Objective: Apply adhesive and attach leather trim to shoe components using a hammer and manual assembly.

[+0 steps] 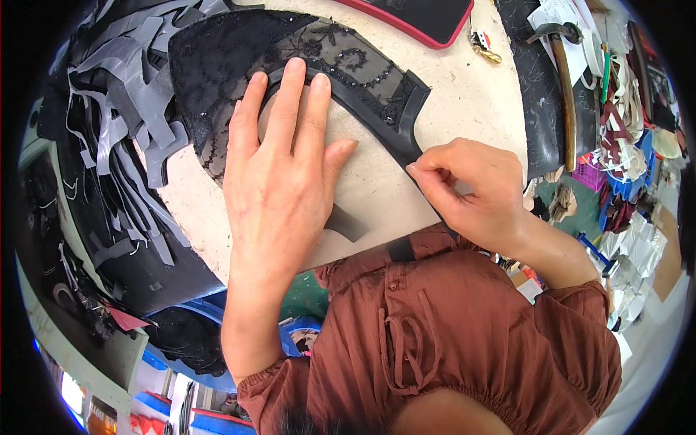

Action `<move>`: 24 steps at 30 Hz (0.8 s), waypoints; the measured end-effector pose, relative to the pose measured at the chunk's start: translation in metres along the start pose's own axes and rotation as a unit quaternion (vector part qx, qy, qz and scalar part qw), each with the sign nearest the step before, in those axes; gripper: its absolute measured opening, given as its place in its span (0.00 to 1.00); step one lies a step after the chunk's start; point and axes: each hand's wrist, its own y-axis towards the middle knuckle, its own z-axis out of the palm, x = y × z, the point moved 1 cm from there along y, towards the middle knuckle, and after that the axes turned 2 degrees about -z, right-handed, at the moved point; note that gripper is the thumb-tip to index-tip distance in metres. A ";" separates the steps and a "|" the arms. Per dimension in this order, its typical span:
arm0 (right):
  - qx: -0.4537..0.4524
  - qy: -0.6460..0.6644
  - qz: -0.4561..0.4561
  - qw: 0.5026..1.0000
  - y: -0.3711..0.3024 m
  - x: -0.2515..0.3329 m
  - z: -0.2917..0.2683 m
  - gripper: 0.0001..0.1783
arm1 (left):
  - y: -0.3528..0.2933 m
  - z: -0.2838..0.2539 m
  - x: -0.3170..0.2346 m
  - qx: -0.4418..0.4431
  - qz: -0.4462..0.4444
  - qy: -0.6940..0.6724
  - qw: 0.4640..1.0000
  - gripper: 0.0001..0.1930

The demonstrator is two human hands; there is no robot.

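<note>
A curved black lace piece (210,72) with sheer patterned mesh and small shiny dots lies on the pale work board (478,94). A smooth black strip (366,119) runs along its inner curve and on down toward the board's near edge. My left hand (283,156) lies flat with fingers spread, its fingertips pressing on the strip and the lace at the curve. To the right, my right hand (471,188) pinches the strip between thumb and forefinger, just below the lace piece's end. A short dark grey offcut (348,223) lies beside my left wrist.
Many grey and black strips (130,80) are heaped at the left. At the top lies a phone in a red case (428,36), with a small gold-coloured metal item (486,51) close by. A hammer (562,87) with a wooden handle rests at the right, before cluttered materials.
</note>
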 end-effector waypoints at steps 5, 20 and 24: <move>0.000 0.069 0.089 0.994 0.002 0.001 0.001 0.04 | 0.002 0.001 -0.004 -0.019 -0.016 -0.020 0.999 0.24; -0.015 0.082 0.110 0.990 0.008 -0.001 0.003 0.03 | 0.001 0.006 -0.019 -0.012 -0.044 0.011 0.999 0.24; -0.003 0.065 0.096 0.993 0.008 -0.003 0.002 0.03 | 0.007 0.014 -0.028 -0.061 -0.079 0.004 0.995 0.24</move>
